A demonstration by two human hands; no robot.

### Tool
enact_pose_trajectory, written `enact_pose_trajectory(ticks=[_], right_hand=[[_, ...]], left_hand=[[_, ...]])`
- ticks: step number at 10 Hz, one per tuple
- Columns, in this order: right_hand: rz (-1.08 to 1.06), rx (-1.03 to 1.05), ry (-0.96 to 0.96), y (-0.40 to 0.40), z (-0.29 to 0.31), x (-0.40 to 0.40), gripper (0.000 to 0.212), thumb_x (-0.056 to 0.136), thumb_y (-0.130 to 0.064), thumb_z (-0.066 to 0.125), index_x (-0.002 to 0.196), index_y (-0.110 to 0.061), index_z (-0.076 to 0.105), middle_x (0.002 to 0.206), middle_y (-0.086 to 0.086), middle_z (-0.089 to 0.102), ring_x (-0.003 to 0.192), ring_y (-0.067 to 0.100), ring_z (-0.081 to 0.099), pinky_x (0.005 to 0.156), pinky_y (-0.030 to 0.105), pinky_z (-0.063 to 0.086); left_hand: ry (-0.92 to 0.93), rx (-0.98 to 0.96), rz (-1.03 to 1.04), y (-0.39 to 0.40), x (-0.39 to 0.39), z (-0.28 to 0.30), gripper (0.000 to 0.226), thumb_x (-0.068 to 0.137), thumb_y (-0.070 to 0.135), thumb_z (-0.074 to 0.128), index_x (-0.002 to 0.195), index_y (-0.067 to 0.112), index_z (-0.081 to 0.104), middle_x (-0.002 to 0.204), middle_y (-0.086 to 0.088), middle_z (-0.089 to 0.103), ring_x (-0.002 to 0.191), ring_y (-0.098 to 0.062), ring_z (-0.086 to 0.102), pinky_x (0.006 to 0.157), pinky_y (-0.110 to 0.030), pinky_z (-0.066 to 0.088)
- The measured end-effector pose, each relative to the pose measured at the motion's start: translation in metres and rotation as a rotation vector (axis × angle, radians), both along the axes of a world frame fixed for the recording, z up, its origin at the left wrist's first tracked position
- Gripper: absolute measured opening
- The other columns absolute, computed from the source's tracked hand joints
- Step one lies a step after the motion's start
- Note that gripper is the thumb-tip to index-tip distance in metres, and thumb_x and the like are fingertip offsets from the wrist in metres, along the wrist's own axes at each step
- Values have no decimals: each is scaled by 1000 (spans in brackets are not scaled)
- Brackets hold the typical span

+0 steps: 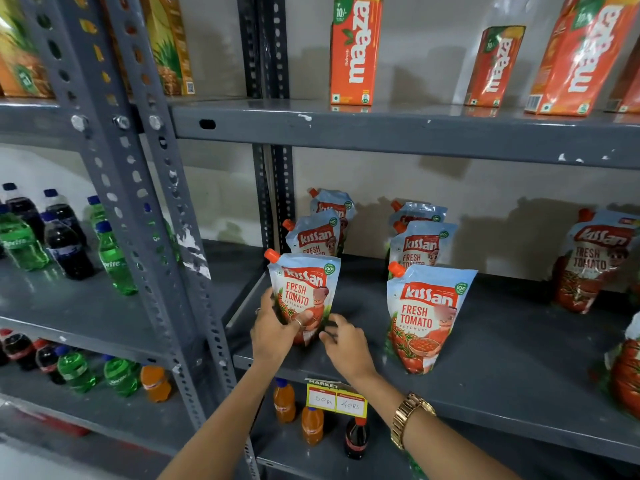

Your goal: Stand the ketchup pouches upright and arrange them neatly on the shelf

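Ketchup pouches with red spouts stand in two rows on the grey middle shelf (pixel 502 362). The left row's front pouch (pixel 304 289) is upright, and my left hand (pixel 277 330) grips its lower left side. My right hand (pixel 343 344) hovers just right of its base, fingers spread, holding nothing. Two pouches (pixel 317 233) stand behind it. The right row's front pouch (pixel 426 317) stands upright with two more (pixel 420 242) behind. Another pouch (pixel 592 258) stands at the far right, and one (pixel 627 372) sits cut off at the right edge.
Orange juice cartons (pixel 355 50) stand on the shelf above. Green and dark soda bottles (pixel 65 244) fill the rack to the left. Small orange and dark bottles (pixel 311 424) stand on the shelf below, behind a yellow price tag (pixel 336 400). A perforated grey upright (pixel 166 237) separates the racks.
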State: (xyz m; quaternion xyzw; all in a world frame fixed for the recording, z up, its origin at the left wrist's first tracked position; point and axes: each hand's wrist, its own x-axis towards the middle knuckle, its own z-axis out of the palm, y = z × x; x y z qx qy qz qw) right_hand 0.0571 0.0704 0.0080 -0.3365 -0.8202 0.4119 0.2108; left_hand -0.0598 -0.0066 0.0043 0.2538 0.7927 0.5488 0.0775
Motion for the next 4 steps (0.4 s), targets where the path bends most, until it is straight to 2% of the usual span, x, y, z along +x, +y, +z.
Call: enact_pose_trajectory(ticks=[2,3,4], right_hand=[[-24,-40,-9,2,0,-1,45,88,-17,57,131,-8,47,120,14,66,108,26,63,95,39,51],[-38,-11,26,2,3,7,41,90,-24,54,128,-9,51,114,14,69,98,29,67,88,43,55],[-93,14,75,4,8,13,38,90,-27,53,125,-11,53,113,14,69,97,27,67,86,44,56]], left_hand=[[-54,25,-30,-1,5,6,71,70,30,77,129,15,42,123,-10,62,114,-26,58,94,-50,51],[-72,99,-58,-5,14,10,64,74,21,76,129,10,45,118,-2,59,107,-15,55,88,-31,48],[-91,162,25,-7,22,19,62,76,21,74,129,8,46,118,-1,57,108,-14,53,87,-26,43]])
